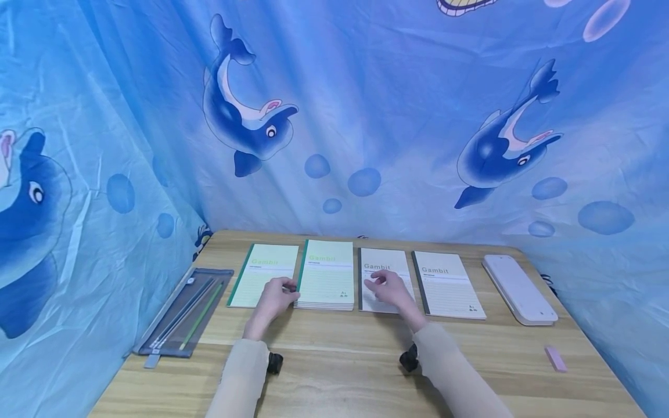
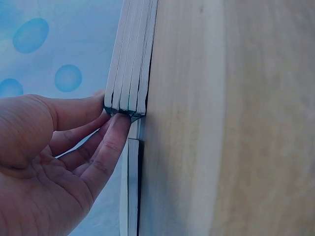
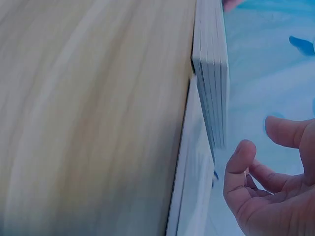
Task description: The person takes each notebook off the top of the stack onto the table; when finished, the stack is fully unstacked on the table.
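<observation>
A stack of several green-spined notebooks [image 1: 328, 273] lies left of the table's middle. My left hand [image 1: 277, 297] is at its spine side; in the left wrist view the thumb [image 2: 81, 112] is at the top edge of the spine and a fingertip is against it lower down, pinching the stack. A thinner green-spined notebook [image 1: 261, 284] lies partly behind that hand. My right hand [image 1: 389, 287] is over a dark-spined notebook [image 1: 379, 259], fingers loosely bent, thumb apart, holding nothing. Right of it lies another dark-spined notebook [image 1: 450, 284].
A dark mesh zip pouch [image 1: 180, 313] with a green pencil [image 1: 201, 316] and other slim items lies at the table's left. On the right are a white case [image 1: 520, 289] and a small pink eraser [image 1: 556, 359]. A blue dolphin-print curtain [image 1: 387, 133] surrounds the wooden table [image 1: 334, 371].
</observation>
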The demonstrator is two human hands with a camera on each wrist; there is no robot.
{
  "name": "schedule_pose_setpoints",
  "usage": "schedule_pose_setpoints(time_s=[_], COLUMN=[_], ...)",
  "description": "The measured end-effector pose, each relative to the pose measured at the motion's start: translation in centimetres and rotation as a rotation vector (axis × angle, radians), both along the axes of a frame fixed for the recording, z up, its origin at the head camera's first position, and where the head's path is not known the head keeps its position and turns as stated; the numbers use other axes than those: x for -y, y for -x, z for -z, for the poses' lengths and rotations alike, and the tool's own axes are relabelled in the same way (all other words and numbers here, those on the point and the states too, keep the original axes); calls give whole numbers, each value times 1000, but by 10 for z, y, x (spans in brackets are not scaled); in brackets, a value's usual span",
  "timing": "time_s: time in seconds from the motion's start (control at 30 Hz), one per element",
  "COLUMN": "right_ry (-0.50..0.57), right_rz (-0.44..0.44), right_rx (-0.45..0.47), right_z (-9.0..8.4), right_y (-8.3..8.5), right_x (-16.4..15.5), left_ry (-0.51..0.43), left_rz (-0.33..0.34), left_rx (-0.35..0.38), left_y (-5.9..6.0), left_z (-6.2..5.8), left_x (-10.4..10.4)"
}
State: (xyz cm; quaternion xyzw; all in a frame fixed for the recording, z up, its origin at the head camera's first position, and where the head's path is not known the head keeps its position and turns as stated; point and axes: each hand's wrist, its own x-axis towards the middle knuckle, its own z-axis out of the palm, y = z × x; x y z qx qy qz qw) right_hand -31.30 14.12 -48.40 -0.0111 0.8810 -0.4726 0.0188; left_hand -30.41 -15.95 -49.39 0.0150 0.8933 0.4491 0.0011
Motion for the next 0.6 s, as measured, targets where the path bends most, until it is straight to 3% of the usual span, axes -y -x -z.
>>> schedule_pose_setpoints(time_s=[0.43,0.6], right_ry=[33,-33], right_rz=[-80,-90], right_rx=[19,1], right_z=[9,13], right_y=[10,13], right_x=[40,47], left_ry=[-8,-7], left_rz=[13,15], left_rx=[-18,-16], left_y=[-1,-1], left_z=[-2,-2], left_x=[1,0])
